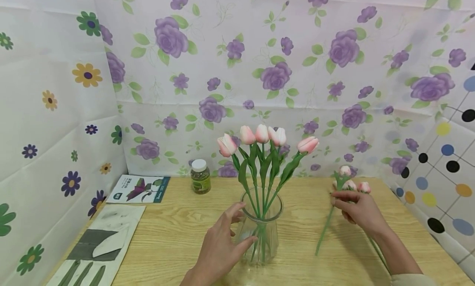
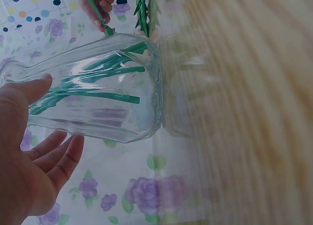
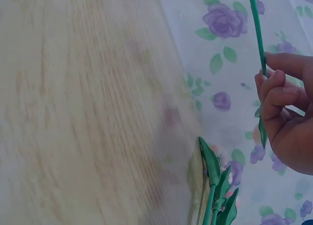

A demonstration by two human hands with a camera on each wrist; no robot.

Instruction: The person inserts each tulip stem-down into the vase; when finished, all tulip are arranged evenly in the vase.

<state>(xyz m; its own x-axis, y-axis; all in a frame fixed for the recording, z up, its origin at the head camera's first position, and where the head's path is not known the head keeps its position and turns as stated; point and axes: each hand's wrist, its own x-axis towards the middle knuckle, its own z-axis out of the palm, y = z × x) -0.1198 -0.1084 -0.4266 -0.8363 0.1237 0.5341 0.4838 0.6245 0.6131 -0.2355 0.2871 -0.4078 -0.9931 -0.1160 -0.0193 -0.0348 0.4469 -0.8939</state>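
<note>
Wooden tabletop (image 1: 167,236), vase (image 1: 271,238), hands (image 1: 222,240) (image 1: 360,208), pinched tulip (image 1: 326,226)

Far wall (image 1: 237,71): purple roses on white
Left wall (image 1: 48,125): white, multicoloured daisies
Right wall (image 1: 445,137): coloured dots
Table (image 1: 167,236): pale wood grain

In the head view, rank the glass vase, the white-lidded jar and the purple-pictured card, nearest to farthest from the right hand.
Nearest to the right hand first:
1. Glass vase: to its left, holding tulips.
2. White-lidded jar: farther left, behind the vase.
3. Purple-pictured card: farthest left, beyond the jar.
</note>
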